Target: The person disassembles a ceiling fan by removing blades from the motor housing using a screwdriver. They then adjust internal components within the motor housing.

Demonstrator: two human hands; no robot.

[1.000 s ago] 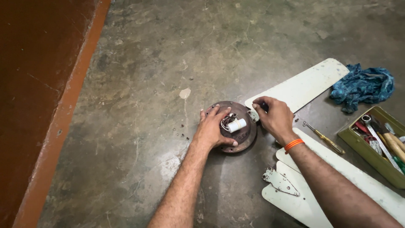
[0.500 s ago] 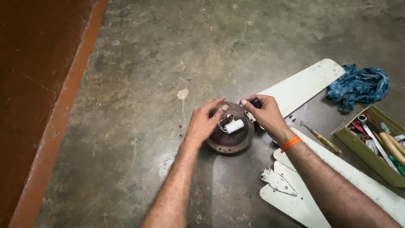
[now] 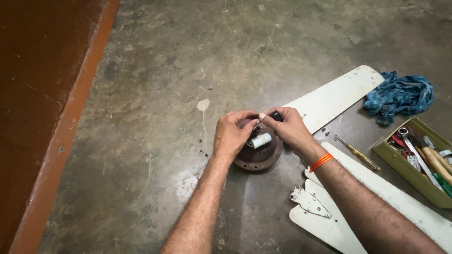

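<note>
A round, rusty brown fan motor [image 3: 259, 155] lies on the concrete floor with a small white cylinder [image 3: 261, 139] on top of it. My left hand [image 3: 234, 132] rests over the motor's left side, its fingertips pinched together above the centre. My right hand [image 3: 286, 126] comes in from the right, pinching a small black part [image 3: 276, 115] against the left fingertips. An orange band [image 3: 321, 162] sits on my right wrist. What lies between the fingertips is too small to make out.
White fan blades lie to the right: one [image 3: 334, 96] behind the motor, others [image 3: 329, 221] near my right forearm. A screwdriver [image 3: 358, 153], a green tray of tools [image 3: 423, 164] and a blue rag [image 3: 400, 94] sit at right. A red-brown step [image 3: 42, 117] borders the left.
Both hands have lifted off the motor's sides and come together above its centre, fingertips meeting. The motor has stayed in place.
</note>
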